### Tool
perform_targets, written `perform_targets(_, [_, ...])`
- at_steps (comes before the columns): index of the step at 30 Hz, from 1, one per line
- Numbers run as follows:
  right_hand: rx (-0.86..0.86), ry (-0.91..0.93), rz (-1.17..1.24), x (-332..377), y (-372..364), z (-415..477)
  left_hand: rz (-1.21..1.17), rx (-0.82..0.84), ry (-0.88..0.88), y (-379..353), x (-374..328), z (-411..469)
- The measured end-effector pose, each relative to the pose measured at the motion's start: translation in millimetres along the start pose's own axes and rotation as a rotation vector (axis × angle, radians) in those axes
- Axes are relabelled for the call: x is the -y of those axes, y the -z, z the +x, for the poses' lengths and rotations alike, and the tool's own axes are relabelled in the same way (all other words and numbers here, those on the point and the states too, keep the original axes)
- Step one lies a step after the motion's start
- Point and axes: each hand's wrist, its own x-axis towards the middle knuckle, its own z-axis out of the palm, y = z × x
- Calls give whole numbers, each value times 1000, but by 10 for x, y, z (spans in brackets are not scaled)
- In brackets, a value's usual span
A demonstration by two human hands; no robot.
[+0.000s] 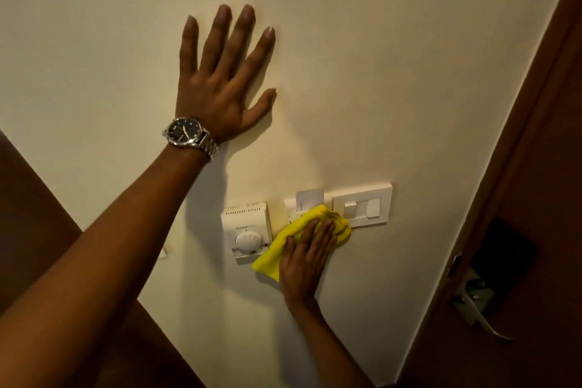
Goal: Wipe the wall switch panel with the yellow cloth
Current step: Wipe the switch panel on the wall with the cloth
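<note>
A white switch panel (363,205) with two rocker switches is set in the cream wall, right of centre. Beside it on the left is a key-card holder (309,200), partly covered. My right hand (305,258) presses the yellow cloth (274,257) flat against the wall over the card holder's lower part, and the cloth's upper corner touches the switch panel's left edge. My left hand (224,72) lies flat on the bare wall above, fingers spread, with a metal watch on the wrist.
A white thermostat with a round dial (246,231) sits just left of the cloth. A brown wooden door with a black lock plate and metal lever handle (482,302) stands at the right. Dark wood shows at the lower left.
</note>
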Motion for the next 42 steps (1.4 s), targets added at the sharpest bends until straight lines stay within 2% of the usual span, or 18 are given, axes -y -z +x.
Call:
perform_targets(6, [50, 43, -78, -63, 143, -78, -15, 18, 33, 31, -25, 17])
perform_targets(13, [45, -66, 5, 3, 264, 223, 19, 20, 15, 106, -40, 44])
perform_targets(17, [113, 1, -71, -166, 263, -13, 17, 31, 25, 130, -38, 31])
perform_targets(23, [46, 126, -34, -243, 221, 248, 36, 30, 21, 120, -50, 44])
perform_targets(28, [110, 322, -175, -598, 279, 46, 33, 24, 28, 159, -52, 33])
perform_targets(31, [83, 335, -153, -522, 254, 305, 51, 6, 21, 123, -51, 30])
perform_targets(36, [102, 532, -204, -776, 359, 185, 26, 13, 29, 111, -58, 14])
perform_targets(42, [79, 482, -161, -692, 371, 375, 37, -4, 23, 76, -54, 24])
